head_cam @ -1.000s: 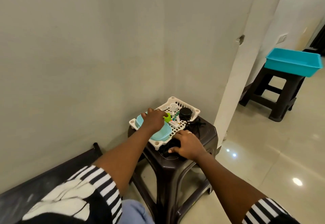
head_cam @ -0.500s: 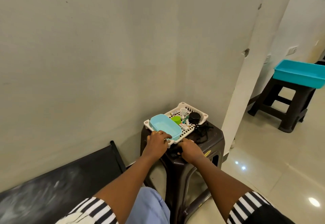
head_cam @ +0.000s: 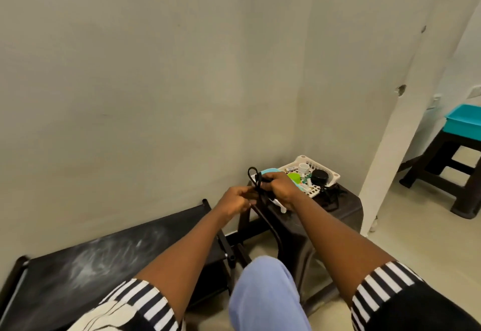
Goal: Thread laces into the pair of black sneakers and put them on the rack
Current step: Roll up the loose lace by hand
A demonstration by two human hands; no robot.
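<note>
Both hands are raised in front of the dark stool (head_cam: 346, 208) and hold one black shoelace (head_cam: 256, 178). My right hand (head_cam: 279, 187) grips the lace, whose loop sticks up above the fingers. My left hand (head_cam: 235, 202) pinches the same lace lower down, and its tail hangs down toward my knee. A second tangle of black lace (head_cam: 331, 192) lies on the stool beside the basket. No sneakers are in view.
A white slotted basket (head_cam: 326, 169) on the stool holds a light blue tub, a green lid, a black jar and small items. A low black rack (head_cam: 104, 255) runs along the wall at left. Another stool with a teal tray (head_cam: 463, 122) stands at right.
Both hands have left the stool top and basket edge and lifted a black lace into the air. The view has tilted and shifted to the left.
</note>
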